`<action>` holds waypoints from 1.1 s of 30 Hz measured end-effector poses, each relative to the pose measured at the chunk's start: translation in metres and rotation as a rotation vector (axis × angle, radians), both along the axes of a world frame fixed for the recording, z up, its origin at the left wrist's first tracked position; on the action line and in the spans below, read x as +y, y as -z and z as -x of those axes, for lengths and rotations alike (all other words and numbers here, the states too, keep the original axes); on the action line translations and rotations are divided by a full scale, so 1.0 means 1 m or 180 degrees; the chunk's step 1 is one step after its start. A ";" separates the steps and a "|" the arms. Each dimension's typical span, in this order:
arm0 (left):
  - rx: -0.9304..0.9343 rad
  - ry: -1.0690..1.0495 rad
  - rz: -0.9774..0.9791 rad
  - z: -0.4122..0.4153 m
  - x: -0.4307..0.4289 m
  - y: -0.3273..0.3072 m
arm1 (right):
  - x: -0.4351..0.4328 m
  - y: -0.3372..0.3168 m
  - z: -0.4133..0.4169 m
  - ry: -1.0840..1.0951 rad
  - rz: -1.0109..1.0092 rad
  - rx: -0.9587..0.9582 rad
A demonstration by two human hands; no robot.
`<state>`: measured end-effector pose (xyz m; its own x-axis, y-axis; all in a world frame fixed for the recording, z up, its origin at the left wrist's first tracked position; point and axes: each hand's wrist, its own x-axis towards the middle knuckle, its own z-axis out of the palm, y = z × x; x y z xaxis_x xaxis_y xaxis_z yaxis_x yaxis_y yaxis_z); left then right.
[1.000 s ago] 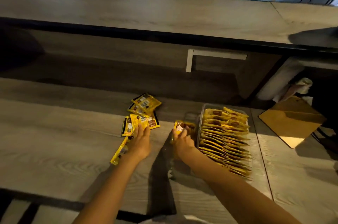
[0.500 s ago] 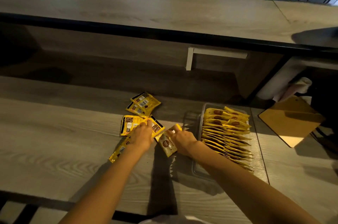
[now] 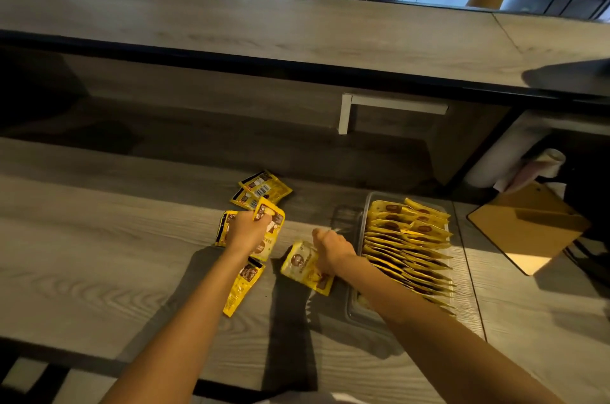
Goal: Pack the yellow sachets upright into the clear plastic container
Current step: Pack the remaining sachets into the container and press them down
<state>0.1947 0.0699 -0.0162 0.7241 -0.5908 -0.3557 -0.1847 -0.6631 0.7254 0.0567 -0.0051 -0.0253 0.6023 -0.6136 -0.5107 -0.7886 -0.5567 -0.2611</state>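
On the bench (image 3: 99, 255), a yellow sachet (image 3: 305, 266) is pinched in the right hand (image 3: 331, 250), just left of the clear plastic container (image 3: 355, 311). A second ago it was held farther up that side, so it is probably being readied for the near gap. Beyond, a second sachet (image 3: 269, 215) has been gripped from the loose pile (image 3: 264, 187) by the left hand (image 3: 246, 230). Packed sachets (image 3: 406, 238) already fill the far rows.

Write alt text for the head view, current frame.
A person's left hand grips one sachet at a loose yellow pile on a grey counter, while the right hand holds a second sachet beside a clear container. The container holds a leaning row of packed sachets.
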 end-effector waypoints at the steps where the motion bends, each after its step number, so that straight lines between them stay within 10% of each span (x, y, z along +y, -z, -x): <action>1: 0.0196 -0.0117 0.0161 -0.001 0.000 -0.002 | -0.003 -0.003 0.001 0.0050 0.0014 -0.0096; 16: -0.0791 0.1146 0.0552 0.054 -0.066 -0.086 | -0.077 -0.092 0.079 0.1827 0.0326 -0.2897; 33: -0.1177 0.2637 0.0615 0.125 -0.143 -0.097 | -0.112 -0.070 0.167 0.3009 0.0038 -0.3241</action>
<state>0.0699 -0.0728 0.0808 0.0920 -0.9954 -0.0277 -0.7874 -0.0898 0.6098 -0.1099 -0.1169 0.0444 0.0605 -0.9937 -0.0944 -0.3307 0.0693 -0.9412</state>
